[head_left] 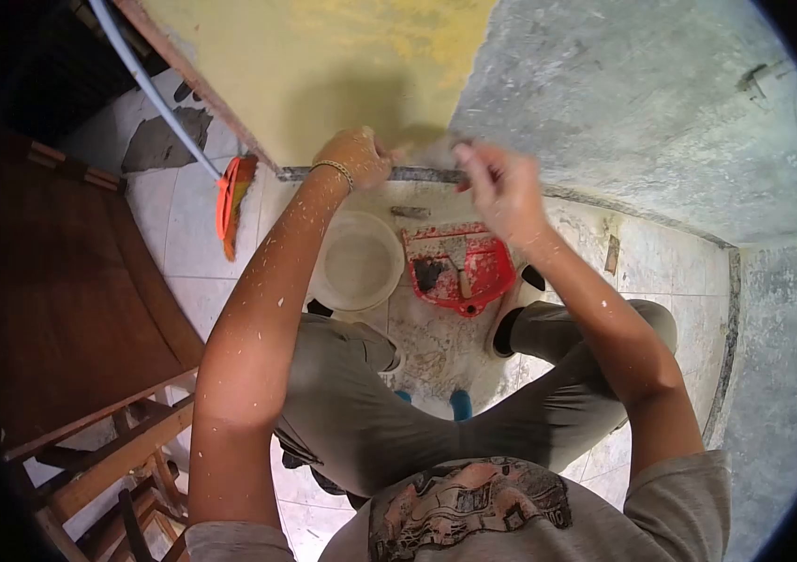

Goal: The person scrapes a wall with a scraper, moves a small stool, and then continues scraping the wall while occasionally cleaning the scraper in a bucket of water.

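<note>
Here, we see the left hand (356,159) and right hand (509,192) held before the yellow wall (351,47) and grey wall (595,94); the fingers of both curl inward, and we cannot tell whether they pinch anything. Below the fingers, on the floor (197,225), the red tray (469,307) with its scraper (464,283) and the pale basin (356,306) presumably stand within short reach. The walls limit movement ahead; leftward, past the yellow edge, floor opens toward an orange broom (224,208).
</note>
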Demonstrator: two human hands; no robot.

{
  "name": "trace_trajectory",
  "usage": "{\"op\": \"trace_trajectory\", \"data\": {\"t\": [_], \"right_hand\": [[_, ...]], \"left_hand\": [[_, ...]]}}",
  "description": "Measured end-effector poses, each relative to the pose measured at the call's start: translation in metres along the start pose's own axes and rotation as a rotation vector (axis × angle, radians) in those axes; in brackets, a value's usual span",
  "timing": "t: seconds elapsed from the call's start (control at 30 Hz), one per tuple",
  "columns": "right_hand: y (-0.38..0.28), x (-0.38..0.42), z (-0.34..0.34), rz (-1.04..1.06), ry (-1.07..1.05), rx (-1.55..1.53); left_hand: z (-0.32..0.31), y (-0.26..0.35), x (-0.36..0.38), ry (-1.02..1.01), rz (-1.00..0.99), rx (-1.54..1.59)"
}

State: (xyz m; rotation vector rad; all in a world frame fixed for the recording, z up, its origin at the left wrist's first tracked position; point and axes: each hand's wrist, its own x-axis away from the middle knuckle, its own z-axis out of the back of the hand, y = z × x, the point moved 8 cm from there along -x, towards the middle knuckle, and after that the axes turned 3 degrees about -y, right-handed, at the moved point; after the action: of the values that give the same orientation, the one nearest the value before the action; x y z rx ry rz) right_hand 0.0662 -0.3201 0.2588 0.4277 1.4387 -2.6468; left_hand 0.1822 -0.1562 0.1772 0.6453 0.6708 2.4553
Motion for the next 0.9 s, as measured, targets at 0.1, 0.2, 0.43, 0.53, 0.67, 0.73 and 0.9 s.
{"op": "trace_trajectory", "data": {"t": [0.1, 0.2, 0.43, 0.53, 0.67, 0.73, 0.9], "right_hand": [[0.033, 0.036, -0.089, 0.091, -0.439, 0.077], [0.055, 0.045, -0.129, -0.204, -0.501, 0.115], [0.183, 0.084, -0.031, -0.980, 0.198, -0.211], [0.263, 0.119, -0.022, -1.056, 0.334, -0.381], [0.228, 0.109, -0.019, -0.934, 0.199, -0.321], [0.220, 0.111, -0.022, -1.011, 0.269, -0.276], [0.227, 0.121, -0.018, -1.130, 0.417, -0.163]], "left_hand": [[0.013, -0.047, 0.011, 0.212, 0.219, -0.106], [0.009, -0.038, 0.017, 0.236, 0.176, -0.089], [-0.244, -0.016, -0.031, -0.674, -0.207, -0.469], [-0.325, -0.035, -0.042, -0.594, -0.080, -0.478], [-0.346, -0.031, -0.024, -0.437, 0.060, -0.582], [-0.363, -0.048, -0.028, -0.377, 0.136, -0.642], [-0.378, -0.057, -0.038, -0.306, 0.094, -0.476]]}}
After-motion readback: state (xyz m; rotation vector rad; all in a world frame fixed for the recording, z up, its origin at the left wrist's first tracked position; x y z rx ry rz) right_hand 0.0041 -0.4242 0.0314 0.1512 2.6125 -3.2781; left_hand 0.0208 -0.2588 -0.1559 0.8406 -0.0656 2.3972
